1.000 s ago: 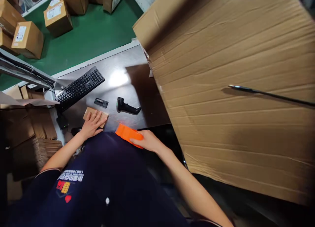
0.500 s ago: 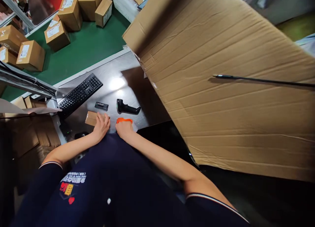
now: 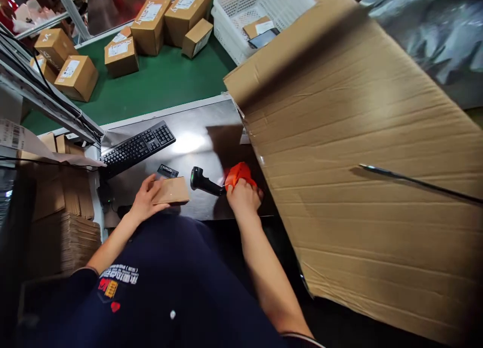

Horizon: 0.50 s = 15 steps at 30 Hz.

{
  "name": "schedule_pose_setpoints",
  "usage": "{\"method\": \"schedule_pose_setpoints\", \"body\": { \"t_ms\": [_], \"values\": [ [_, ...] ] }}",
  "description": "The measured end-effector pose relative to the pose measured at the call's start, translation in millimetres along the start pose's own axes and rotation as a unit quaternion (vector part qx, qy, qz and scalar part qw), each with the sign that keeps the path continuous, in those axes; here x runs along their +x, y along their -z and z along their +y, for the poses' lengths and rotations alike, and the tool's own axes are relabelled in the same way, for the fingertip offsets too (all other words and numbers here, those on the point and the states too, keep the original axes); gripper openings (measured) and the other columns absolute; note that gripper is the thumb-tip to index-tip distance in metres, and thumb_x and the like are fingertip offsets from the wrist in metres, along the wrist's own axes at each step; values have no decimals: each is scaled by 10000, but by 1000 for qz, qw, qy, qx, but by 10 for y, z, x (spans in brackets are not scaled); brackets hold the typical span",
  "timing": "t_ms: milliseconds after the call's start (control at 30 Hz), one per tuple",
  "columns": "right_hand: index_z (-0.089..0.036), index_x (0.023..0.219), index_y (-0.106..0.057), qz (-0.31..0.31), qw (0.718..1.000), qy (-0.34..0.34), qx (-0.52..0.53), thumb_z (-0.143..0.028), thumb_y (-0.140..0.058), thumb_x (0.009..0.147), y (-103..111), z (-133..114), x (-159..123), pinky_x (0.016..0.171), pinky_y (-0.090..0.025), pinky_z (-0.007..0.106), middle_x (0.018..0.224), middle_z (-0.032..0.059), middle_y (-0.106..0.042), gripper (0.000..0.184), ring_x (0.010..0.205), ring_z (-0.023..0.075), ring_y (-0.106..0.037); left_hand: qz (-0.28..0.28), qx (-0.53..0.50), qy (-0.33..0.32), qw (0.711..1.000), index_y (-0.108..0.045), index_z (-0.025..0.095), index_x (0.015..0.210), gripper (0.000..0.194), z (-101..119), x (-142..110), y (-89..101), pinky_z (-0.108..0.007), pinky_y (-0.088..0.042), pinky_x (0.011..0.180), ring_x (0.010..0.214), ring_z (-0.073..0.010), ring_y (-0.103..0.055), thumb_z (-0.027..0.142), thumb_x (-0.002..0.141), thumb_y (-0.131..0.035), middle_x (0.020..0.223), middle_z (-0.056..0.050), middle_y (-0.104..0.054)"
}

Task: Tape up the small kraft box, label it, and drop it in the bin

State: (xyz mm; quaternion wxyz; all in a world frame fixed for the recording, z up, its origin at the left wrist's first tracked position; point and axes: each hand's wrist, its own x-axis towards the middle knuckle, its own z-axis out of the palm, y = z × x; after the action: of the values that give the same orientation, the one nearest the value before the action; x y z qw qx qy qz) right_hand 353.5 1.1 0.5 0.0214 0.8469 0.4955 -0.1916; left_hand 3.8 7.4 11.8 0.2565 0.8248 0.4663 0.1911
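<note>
Metal tabletop (image 3: 196,207) w/ green surface (image 3: 162,78) beyond, shipping cartons (image 3: 151,28) at far left & white plastic basket (image 3: 228,23) far. Flat cardboard stack (image 3: 79,239) near left, then black keyboard (image 3: 139,145). Left hand (image 3: 146,201) clamped on left end of small cardboard box (image 3: 173,191), thumb on near side; box on tabletop. Black CYCPLUS item (image 3: 168,171) just on its far side. Barcode scanner (image 3: 204,183) lies btwn box & orange tape dispenser (image 3: 239,172). Right hand (image 3: 244,197) closed around dispenser, at scanner's handle end. Large corrugated sheet (image 3: 358,227) at right, w/ thin dark rod (image 3: 415,181) over it.
</note>
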Motion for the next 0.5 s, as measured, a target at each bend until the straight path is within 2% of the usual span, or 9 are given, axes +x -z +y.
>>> {"method": "schedule_pose_setpoints", "body": {
  "t_ms": [67, 100, 133, 200, 300, 400, 467, 500],
  "values": [
    [-11, 1344, -606, 60, 994, 89, 9, -253, -488, 1015, -37, -275, 87, 1048, -471, 563, 1257, 311, -685, 425, 1236, 423, -615, 62, -95, 88, 990, -141, 323, 1712, 1118, -210, -276, -20, -632, -474, 1198, 1443, -390, -506, 673, 867, -785, 1599, -179, -413],
    [-18, 1389, -586, 54, 987, 152, 22, -261, -477, 1024, -64, -458, 124, 1066, -458, 563, 1299, 305, -672, 452, 1259, 421, -593, 67, -123, 129, 982, -78, 300, 1717, 1152, -308, -415, -61, -627, -462, 1206, 1439, -393, -510, 681, 874, -765, 1569, -189, -435],
    [-36, 1427, -572, 25, 975, 216, 36, -277, -477, 1034, -104, -663, 160, 1075, -458, 542, 1321, 284, -672, 470, 1268, 407, -586, 58, -136, 165, 975, -83, 279, 1715, 1139, -393, -548, -114, -618, -443, 1223, 1447, -396, -501, 656, 881, -761, 1553, -195, -451],
    [-75, 1487, -543, -62, 945, 319, 41, -305, -552, 1025, -222, -1092, 232, 1085, -466, 491, 1364, 239, -672, 515, 1285, 383, -582, 14, -123, 223, 967, -201, 240, 1690, 1070, -514, -780, -220, -603, -397, 1258, 1478, -404, -466, 555, 862, -801, 1564, -199, -461],
    [-70, 1504, -525, -131, 919, 371, 9, -237, -758, 894, -434, -1581, 326, 1060, -493, 458, 1416, 243, -639, 674, 1295, 392, -581, -34, -79, 264, 961, -359, 192, 1611, 1013, -572, -1010, -314, -632, -387, 1255, 1474, -433, -464, 406, 768, -878, 1559, -207, -492],
    [-37, 1437, -568, -146, 918, 369, 0, -179, -726, 894, -530, -1686, 357, 1045, -509, 427, 1388, 254, -642, 583, 1271, 371, -608, -37, -67, 267, 961, -406, 168, 1572, 992, -543, -1092, -341, -616, -435, 1218, 1420, -441, -507, 259, 706, -881, 1517, -222, -537],
    [-65, 1427, -578, -136, 911, 380, 81, -227, -693, 926, -489, -1571, 302, 1050, -519, 415, 1372, 218, -656, 539, 1249, 335, -629, -33, -72, 261, 962, -419, 163, 1557, 979, -508, -1073, -360, -590, -461, 1197, 1386, -427, -532, 181, 679, -850, 1489, -208, -566],
    [-97, 1437, -578, -126, 895, 404, 143, -259, -699, 926, -446, -1484, 244, 1066, -518, 425, 1375, 194, -660, 550, 1248, 323, -632, -36, -73, 258, 963, -423, 158, 1552, 970, -492, -1043, -377, -583, -478, 1179, 1367, -422, -546, 161, 673, -834, 1470, -202, -582]
  ]
}}
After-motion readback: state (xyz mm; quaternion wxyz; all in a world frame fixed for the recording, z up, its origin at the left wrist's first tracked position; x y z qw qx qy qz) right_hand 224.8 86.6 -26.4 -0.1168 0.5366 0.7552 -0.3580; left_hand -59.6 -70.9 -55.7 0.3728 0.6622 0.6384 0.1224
